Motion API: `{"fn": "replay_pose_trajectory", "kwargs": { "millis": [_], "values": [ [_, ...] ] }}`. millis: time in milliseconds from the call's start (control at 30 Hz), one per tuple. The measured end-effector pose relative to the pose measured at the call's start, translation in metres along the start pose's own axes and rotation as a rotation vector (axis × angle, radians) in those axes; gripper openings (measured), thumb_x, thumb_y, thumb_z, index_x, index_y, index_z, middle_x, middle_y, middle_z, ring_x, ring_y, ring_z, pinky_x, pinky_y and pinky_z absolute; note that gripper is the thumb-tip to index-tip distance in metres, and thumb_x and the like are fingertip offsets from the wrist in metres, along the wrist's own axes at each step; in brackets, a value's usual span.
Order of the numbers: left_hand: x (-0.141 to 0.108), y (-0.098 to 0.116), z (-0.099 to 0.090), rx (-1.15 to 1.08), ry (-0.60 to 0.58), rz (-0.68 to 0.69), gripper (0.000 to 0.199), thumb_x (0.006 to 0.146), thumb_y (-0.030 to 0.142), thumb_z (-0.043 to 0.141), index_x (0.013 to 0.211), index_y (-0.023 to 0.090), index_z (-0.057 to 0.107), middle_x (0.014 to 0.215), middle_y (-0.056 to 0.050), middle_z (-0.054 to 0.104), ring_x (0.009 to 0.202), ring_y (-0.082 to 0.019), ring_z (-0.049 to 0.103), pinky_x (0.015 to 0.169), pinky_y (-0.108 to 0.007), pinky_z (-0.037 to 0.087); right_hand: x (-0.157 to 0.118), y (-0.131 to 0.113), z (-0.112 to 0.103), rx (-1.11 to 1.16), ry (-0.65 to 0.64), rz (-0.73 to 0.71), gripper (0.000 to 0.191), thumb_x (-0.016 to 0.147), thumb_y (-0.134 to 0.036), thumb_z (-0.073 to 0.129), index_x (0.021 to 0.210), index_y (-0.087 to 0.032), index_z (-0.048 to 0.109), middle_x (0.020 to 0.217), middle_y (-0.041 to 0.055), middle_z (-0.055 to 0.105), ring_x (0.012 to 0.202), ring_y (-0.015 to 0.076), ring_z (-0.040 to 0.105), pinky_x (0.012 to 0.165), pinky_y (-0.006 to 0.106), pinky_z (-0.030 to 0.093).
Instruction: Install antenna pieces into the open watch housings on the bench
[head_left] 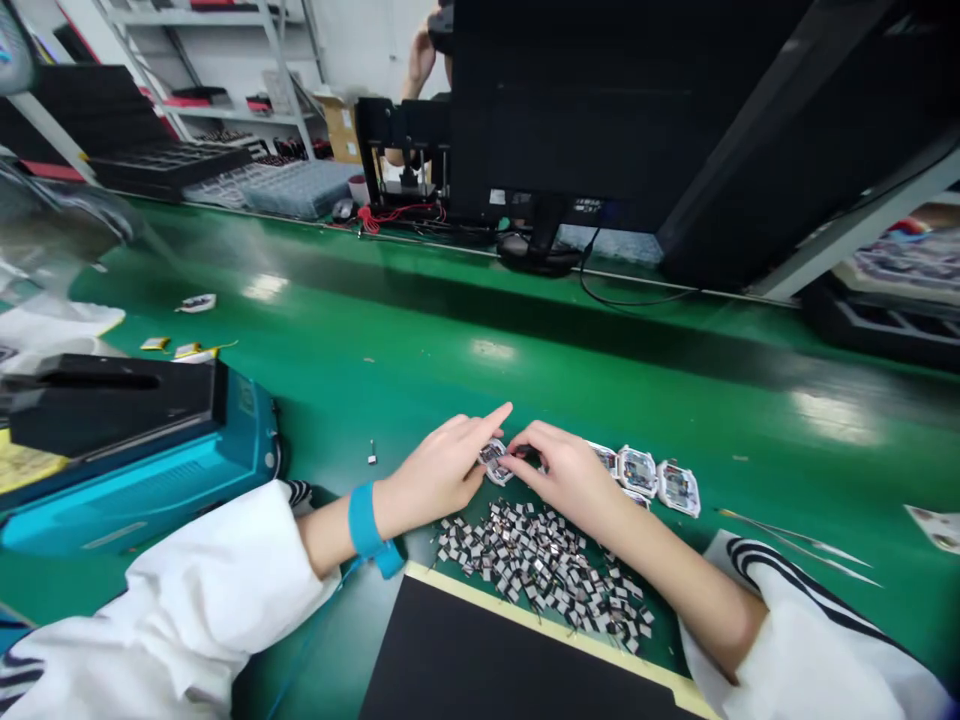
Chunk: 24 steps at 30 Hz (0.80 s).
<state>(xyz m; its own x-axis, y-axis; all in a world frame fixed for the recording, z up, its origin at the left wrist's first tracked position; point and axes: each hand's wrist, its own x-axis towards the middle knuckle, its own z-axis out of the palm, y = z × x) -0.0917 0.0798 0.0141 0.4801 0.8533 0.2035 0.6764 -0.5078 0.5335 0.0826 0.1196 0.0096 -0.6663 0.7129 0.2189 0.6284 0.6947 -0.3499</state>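
A small white-framed electronic housing [495,462] with a circuit inside is held between my two hands. My left hand [439,472] grips its left side with the thumb below, the index finger stretched out above. The fingers of my right hand [562,468] are pinched at its right side; whether a tiny part is between them is hidden. Beyond the right hand stand several similar housings [637,470] in a row, partly covered by it. Just below the hands lies a heap of small silver-and-black components [540,565]. One loose component [372,455] is left of my left hand.
A blue wrist strap [365,520] with a cord is on my left wrist. A black mat [495,655] with a yellow edge lies in front. Tweezers [802,545] rest at right, a blue machine [225,450] at left. A monitor [585,120] stands behind; another person's hand [421,58] shows there.
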Motion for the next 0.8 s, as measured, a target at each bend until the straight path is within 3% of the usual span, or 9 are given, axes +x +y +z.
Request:
{"fn": "replay_pose_trajectory", "kwargs": {
  "millis": [167,333,500,800],
  "values": [
    [0.010,-0.016,0.001,-0.166,-0.141,-0.007,0.062,0.075,0.011,0.052,0.130,0.016,0.023,0.116,-0.010,0.051,0.107,-0.022,0.044,0.092,-0.040,0.039,-0.003,-0.007,0.008,-0.143,0.011,-0.086,0.009,0.077,-0.019,0.053,0.076,-0.012,0.059,0.073,0.0067,0.056,0.070,0.0186,0.056,0.064,0.031,0.048],
    [0.012,-0.018,0.004,-0.246,-0.072,-0.047,0.066,0.068,0.018,0.064,0.125,0.015,0.031,0.104,-0.010,0.057,0.097,-0.023,0.051,0.087,-0.042,0.042,-0.002,-0.012,0.009,-0.241,0.046,-0.143,0.008,0.076,-0.013,0.049,0.076,-0.010,0.057,0.073,0.0088,0.055,0.071,0.0213,0.054,0.062,0.034,0.048],
    [0.011,-0.014,0.003,-0.436,-0.003,-0.065,0.071,0.066,0.017,0.064,0.126,0.018,0.026,0.105,-0.007,0.055,0.090,-0.015,0.057,0.082,-0.028,0.049,-0.001,-0.013,0.000,-0.272,0.127,-0.182,0.015,0.079,-0.009,0.041,0.083,-0.009,0.055,0.075,0.0092,0.055,0.072,0.0202,0.052,0.064,0.033,0.046],
    [0.009,-0.009,0.001,-0.565,0.014,-0.094,0.076,0.061,0.017,0.069,0.125,0.018,0.028,0.101,-0.007,0.058,0.091,-0.015,0.058,0.085,-0.028,0.049,-0.001,-0.010,-0.003,-0.181,0.241,-0.284,0.022,0.084,-0.021,0.040,0.071,-0.014,0.057,0.069,0.0061,0.055,0.065,0.0157,0.048,0.060,0.029,0.043]
  ]
}}
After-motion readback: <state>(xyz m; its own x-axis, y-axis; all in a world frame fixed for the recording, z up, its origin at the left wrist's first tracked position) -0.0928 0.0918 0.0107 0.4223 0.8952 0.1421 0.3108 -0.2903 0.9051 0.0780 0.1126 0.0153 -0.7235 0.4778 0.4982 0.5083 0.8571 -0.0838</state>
